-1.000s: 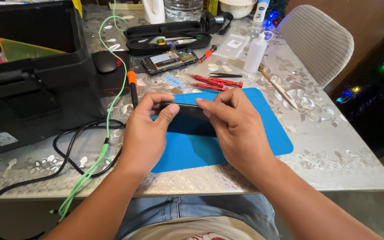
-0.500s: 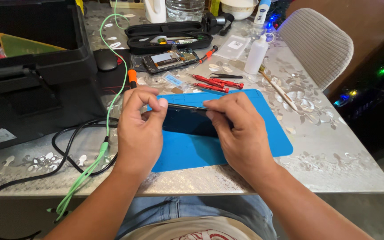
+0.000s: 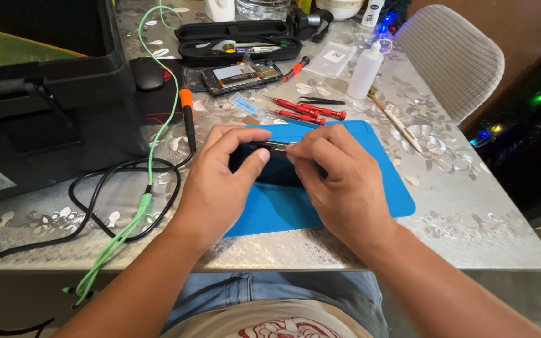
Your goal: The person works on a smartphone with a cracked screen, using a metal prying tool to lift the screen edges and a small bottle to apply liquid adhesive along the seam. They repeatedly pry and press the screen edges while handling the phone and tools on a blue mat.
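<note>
A dark, flat rectangular phone-like device (image 3: 270, 168) sits tilted up on its edge over the blue rubber work mat (image 3: 370, 181), gripped at both ends. The left hand (image 3: 220, 184) pinches its left end between thumb and curled fingers; the right hand (image 3: 339, 181) clasps the right end, fingertips on the top edge. Beyond the mat lie red-handled screwdrivers (image 3: 308, 112), an opened phone chassis (image 3: 240, 76) and a white squeeze bottle (image 3: 365, 70).

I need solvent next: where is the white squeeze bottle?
The white squeeze bottle stands on the table's far right side, beyond the blue work mat, right of the red screwdrivers.
</note>
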